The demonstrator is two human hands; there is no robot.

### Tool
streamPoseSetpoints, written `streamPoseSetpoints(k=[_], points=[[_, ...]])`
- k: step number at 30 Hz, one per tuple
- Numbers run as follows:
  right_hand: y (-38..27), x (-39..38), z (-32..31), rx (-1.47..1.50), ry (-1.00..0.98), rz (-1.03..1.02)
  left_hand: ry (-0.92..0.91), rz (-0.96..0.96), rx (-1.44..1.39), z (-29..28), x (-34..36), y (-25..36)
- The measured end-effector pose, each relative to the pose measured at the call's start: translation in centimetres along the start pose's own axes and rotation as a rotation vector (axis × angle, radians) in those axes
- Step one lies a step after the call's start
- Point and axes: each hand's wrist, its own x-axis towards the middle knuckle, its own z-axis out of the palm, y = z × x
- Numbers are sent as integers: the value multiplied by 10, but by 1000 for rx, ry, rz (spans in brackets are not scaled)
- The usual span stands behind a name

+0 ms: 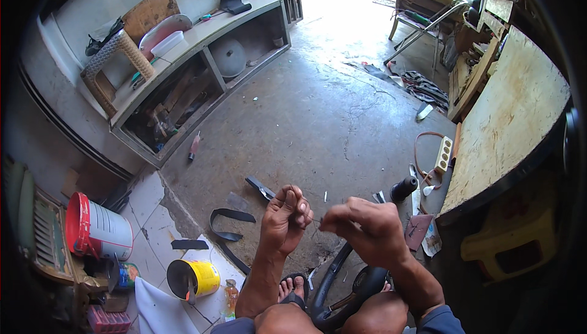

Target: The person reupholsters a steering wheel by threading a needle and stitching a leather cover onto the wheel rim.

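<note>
My left hand point(286, 219) is raised in front of me, its thumb and fingers pinched together. Close by on the right, my right hand point(369, 229) is closed too, its fingertips slightly blurred. A thin dark thread point(315, 220) runs across the small gap between the fingertips; whether a needle is on it is too small to tell. Below the hands, a black steering wheel point(320, 300) rests between my legs, partly hidden by my right forearm and knee.
Black strips point(235, 235) lie on the floor at left, near a yellow tin point(205, 278) and a white-and-red bucket point(110, 230). To the right are a black bottle point(403, 189), a power strip point(444, 153) and a leaning board point(507, 126). A low shelf point(208, 52) lines the left wall.
</note>
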Motion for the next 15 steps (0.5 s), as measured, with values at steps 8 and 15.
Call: streamPoseSetpoints(k=[8, 15], points=[[-75, -9, -14, 830, 63, -304, -307, -178, -237, 53, -29, -3], [-45, -24, -24, 511, 65, -238, -255, -172, -172, 59, -21, -19]])
